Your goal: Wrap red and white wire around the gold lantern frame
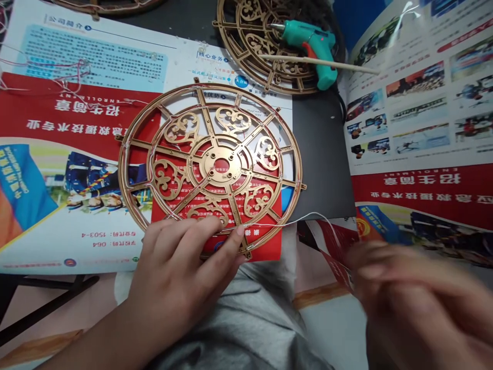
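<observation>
1. Here's the left hand [181, 270], low on the wheel, loosely curved and not closed around anything, its fingertips [206, 225] resting on the lower part of a gold fretwork wheel [208, 177].
2. The thumb [233, 242] lies right at the wheel's lower rim, touching a white wire [304, 220] that runs out to the right of that hand.
3. Over to the right hand [408, 288], and it's badly blurred. It looks curled and sits just beside a folded red paper [335, 252], but I can't tell whether it's gripping anything.
4. Thin wires [283, 181] follow the wheel's spokes and rim, and the wheel lies on a red card [265, 246] and a printed brochure [88, 108], up and ahead of the left hand.
5. Past the wheel's right rim, a strip of black mat [323, 154] gives open room before a second brochure [408, 103].
6. Well ahead of both hands sit a second gold wheel [246, 49], a teal hot glue gun [308, 36] and a wooden skewer [323, 61] lying across the gun.
7. Far left of the left hand, a tangle of pink and white wires [57, 72] lies on the brochure's edge.
</observation>
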A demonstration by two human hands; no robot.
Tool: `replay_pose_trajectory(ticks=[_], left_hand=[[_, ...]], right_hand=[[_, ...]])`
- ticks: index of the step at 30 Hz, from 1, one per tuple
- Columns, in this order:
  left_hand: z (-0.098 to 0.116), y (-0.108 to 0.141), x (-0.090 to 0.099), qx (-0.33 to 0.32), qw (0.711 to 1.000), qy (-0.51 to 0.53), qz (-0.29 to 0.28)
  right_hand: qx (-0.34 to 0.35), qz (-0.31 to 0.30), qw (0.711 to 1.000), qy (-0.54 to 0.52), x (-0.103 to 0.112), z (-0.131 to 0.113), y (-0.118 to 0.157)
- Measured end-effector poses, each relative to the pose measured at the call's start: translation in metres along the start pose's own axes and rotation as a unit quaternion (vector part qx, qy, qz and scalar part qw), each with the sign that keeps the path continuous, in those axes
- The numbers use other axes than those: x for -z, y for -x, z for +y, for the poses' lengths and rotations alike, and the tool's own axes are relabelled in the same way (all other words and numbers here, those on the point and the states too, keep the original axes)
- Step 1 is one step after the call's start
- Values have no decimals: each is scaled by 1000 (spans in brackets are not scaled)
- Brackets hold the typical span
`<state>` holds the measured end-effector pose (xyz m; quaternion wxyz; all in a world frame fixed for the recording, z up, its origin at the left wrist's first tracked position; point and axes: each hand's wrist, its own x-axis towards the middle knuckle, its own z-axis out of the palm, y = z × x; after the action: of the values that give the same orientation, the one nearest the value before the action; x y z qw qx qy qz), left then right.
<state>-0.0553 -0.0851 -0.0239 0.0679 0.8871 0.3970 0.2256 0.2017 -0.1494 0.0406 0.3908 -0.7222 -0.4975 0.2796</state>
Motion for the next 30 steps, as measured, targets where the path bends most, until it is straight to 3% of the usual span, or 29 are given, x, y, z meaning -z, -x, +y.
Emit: replay_pose_trajectory(ticks=[1, 3, 4, 6, 11, 23, 30], left_hand=[[0, 1, -1, -2, 1000, 5, 2], [-1, 4, -3, -8, 1000, 16, 6], [-2, 6, -3, -12, 1000, 20, 6], [-4, 8, -5, -18, 1000, 22, 2], [-7, 10, -6, -21, 1000, 11, -1], [-9, 12, -5, -26, 999, -8, -32], [-10, 8, -6, -25, 998, -31, -48]], right_hand=[[-19, -13, 998, -59, -7, 3, 12], [-104, -113, 979, -131, -26, 14, 29], [-152, -120, 969, -155, -35, 21, 35], [-244, -104, 946, -186, -52, 36, 43], [-338, -62, 887, -309, -74, 58, 39], [-356, -52, 764, -536, -104, 45, 3], [-386, 27, 720, -575, -101, 55, -2]])
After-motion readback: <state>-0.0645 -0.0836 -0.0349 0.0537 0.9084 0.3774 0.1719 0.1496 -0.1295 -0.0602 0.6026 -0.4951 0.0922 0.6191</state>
